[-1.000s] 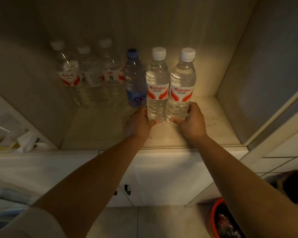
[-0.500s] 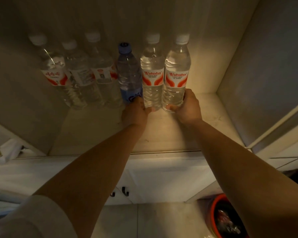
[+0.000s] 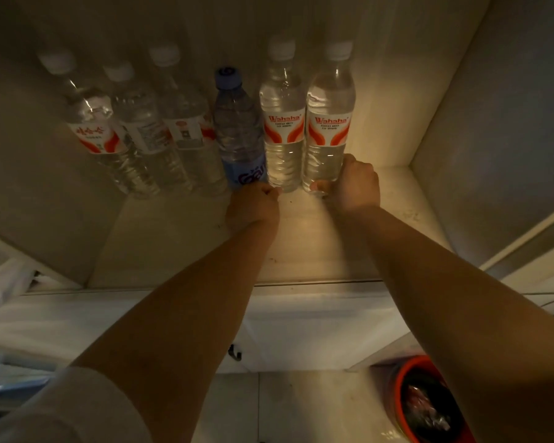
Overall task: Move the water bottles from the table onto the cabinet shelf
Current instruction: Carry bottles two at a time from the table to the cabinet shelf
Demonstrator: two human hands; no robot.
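Six bottles stood upright in one row at the back of the cabinet shelf [image 3: 179, 251] — five with white caps, one with a blue cap. Right hand [image 3: 354, 183] was wrapped round the base of the rightmost Wahaha bottle [image 3: 328, 129], thumb across its front, fingers curled behind; bottle bottom looked at or on the shelf surface, can't tell which. Left hand [image 3: 253, 203] sat at the foot of the second Wahaha bottle [image 3: 282, 129], fingers curled, thumb tip touching the bottle's base; whether it actually gripped the bottle or just rested against it — can't tell from this angle. Those two bottles stood touching side by side between the hands. Just left of the left hand's bottle: the blue-capped bottle [image 3: 239, 132] with a blue label, then three more clear bottles [image 3: 141, 129] further left, in shadow, close together. Below the right forearm, on the floor, one red-rimmed bin [image 3: 406, 407] with something crumpled inside.
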